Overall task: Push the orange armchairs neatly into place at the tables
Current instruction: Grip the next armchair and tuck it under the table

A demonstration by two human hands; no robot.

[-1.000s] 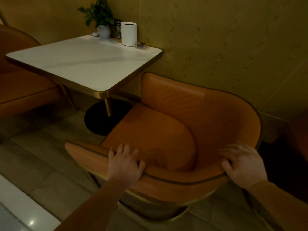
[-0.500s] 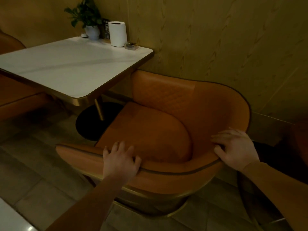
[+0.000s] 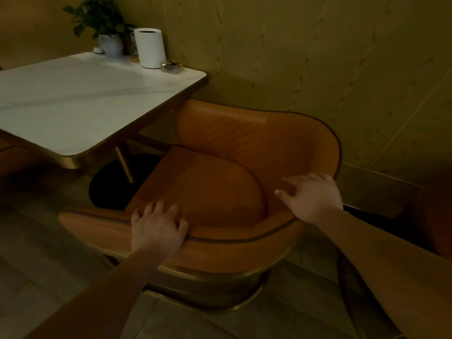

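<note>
Dim, yellow-tinged indoor light, soft focus, deep shadow under the table (image 3: pixel 73 160), wide-angle edge bending.

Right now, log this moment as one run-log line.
left hand: on armchair backrest rim | right hand: on rim | table: seat front near its edge | step: pushing in

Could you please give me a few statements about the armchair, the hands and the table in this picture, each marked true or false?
1. Both hands rest on the back rim of the orange armchair. True: the left hand and right hand are both on it.
2. The table has a dark wooden top. False: it is white with a gold edge.
3. A potted plant stands at the table's far end by the wall. True.
4. The white cylinder lies on its side. False: it stands upright.
5. The armchair's seat is fully under the table. False: the seat is in plain view beside the table's corner.
</note>
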